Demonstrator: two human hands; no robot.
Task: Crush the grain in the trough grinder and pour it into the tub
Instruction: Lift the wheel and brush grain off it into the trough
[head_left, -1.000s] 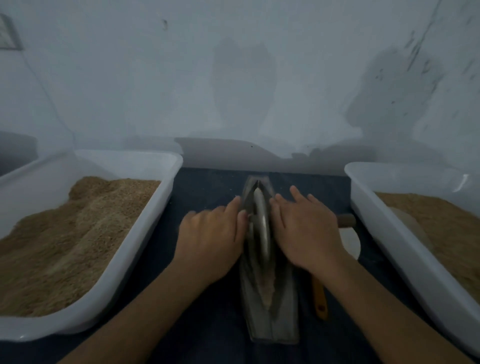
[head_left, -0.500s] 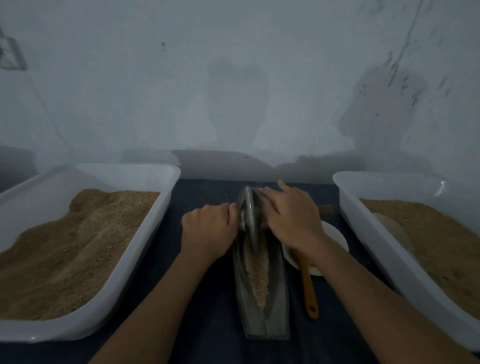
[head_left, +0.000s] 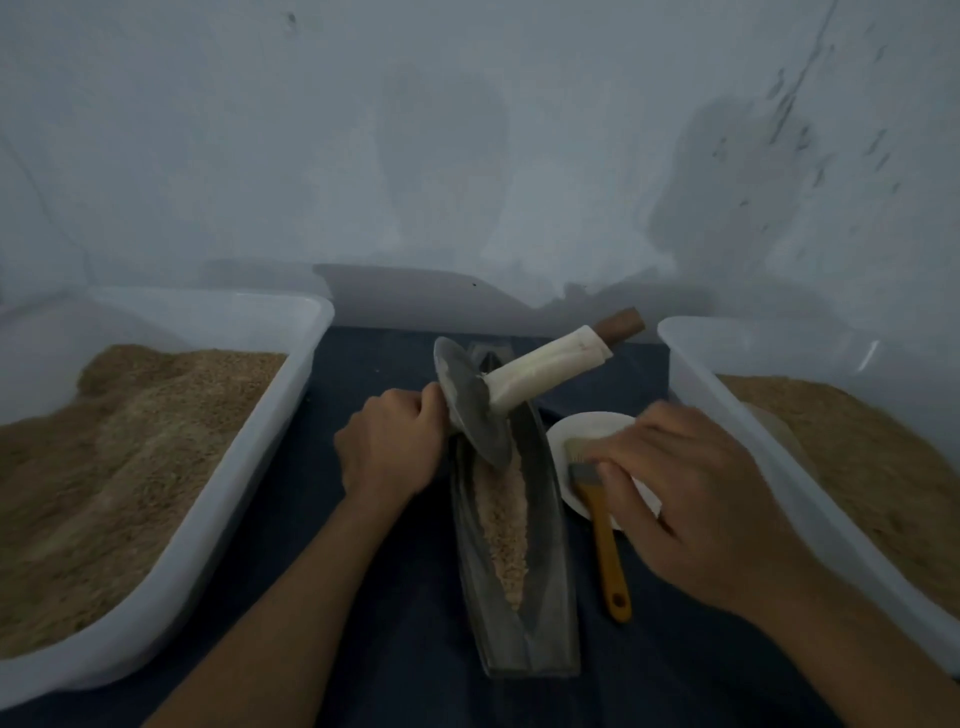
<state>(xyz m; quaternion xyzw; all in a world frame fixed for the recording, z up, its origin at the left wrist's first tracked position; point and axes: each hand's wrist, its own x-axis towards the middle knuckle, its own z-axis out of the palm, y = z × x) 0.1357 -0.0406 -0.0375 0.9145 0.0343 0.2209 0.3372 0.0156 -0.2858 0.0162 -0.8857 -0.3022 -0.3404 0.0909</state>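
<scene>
The metal trough grinder (head_left: 548, 613) lies lengthwise on the dark cloth in the middle, with a strip of crushed grain (head_left: 503, 525) inside. Its grinding wheel (head_left: 470, 410) is tipped to the left at the trough's far end. The wheel's white-wrapped axle handle (head_left: 545, 370) points up and to the right. My left hand (head_left: 389, 447) grips the wheel's hidden left handle. My right hand (head_left: 685, 493) reaches over the yellow-handled brush (head_left: 607, 540), fingertips at its head; the brush still lies flat.
A white tub (head_left: 280, 431) heaped with grain stands on the left. A second white tub (head_left: 727, 421) with grain stands on the right. A small white plate (head_left: 566, 441) lies under the brush head, beside the trough. A pale wall rises close behind.
My right hand let go of the wheel's right handle and moved down to the brush. My left hand tilted the wheel, so the right handle rose clear of the trough.
</scene>
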